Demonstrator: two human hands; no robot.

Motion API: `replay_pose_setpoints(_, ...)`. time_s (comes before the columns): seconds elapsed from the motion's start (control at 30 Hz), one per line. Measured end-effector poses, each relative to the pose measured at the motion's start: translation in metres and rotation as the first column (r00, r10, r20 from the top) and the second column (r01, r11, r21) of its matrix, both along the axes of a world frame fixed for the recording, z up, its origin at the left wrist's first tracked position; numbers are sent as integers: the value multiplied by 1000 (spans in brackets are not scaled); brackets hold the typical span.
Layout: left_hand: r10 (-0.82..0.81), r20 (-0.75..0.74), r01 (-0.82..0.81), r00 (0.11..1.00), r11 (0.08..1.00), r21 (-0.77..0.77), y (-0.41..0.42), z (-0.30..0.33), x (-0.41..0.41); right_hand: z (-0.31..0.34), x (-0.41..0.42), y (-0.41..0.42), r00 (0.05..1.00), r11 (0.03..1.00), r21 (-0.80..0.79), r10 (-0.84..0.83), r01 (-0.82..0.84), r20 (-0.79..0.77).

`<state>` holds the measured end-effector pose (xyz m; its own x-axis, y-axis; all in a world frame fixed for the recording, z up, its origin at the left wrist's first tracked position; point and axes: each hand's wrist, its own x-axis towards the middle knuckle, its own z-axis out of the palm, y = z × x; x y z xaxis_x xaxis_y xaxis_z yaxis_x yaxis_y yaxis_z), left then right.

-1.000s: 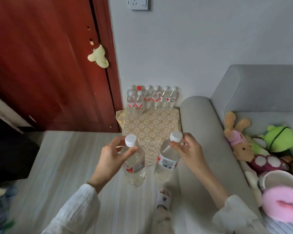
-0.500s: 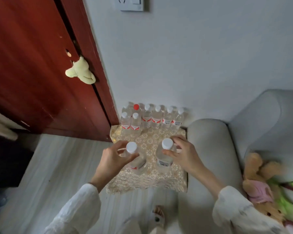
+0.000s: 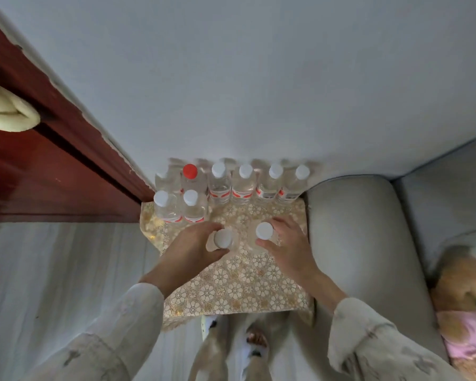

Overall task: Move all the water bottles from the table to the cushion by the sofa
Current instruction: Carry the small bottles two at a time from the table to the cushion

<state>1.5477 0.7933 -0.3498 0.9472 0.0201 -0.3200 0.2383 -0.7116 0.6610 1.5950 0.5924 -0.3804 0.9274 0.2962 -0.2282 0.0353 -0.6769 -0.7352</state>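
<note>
I look straight down at a gold floral cushion (image 3: pixel 231 284) on the floor beside the grey sofa arm (image 3: pixel 360 243). My left hand (image 3: pixel 195 248) grips the neck of a clear water bottle with a white cap (image 3: pixel 222 238), held upright over the cushion. My right hand (image 3: pixel 289 248) grips a second white-capped bottle (image 3: pixel 264 230) the same way. Whether their bases touch the cushion is hidden. Several more bottles (image 3: pixel 245 185) stand in rows at the cushion's far edge against the wall, one with a red cap (image 3: pixel 190 171).
A dark red door (image 3: pixel 39 166) stands at the left with a pale plush thing (image 3: pixel 6 111) hanging on it. Plush toys (image 3: pixel 462 303) lie on the sofa seat at the right. My feet (image 3: pixel 231 342) stand on the pale wooden floor (image 3: pixel 52 270) just before the cushion.
Both hands have carried the bottles forward and down over the cushion, close to the standing rows. My view has tipped further down and nearer the wall.
</note>
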Motion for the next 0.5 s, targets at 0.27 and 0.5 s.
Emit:
replay_pose_setpoints(0.27,-202,82,177,976,953,244,9,-42,56,-27,47,19,990,997,81,30,-20,-134)
replay_pose_setpoints(0.5,-237,62,200,970,913,356,17,-55,83,-36,63,33,982,984,176,21,13,-187)
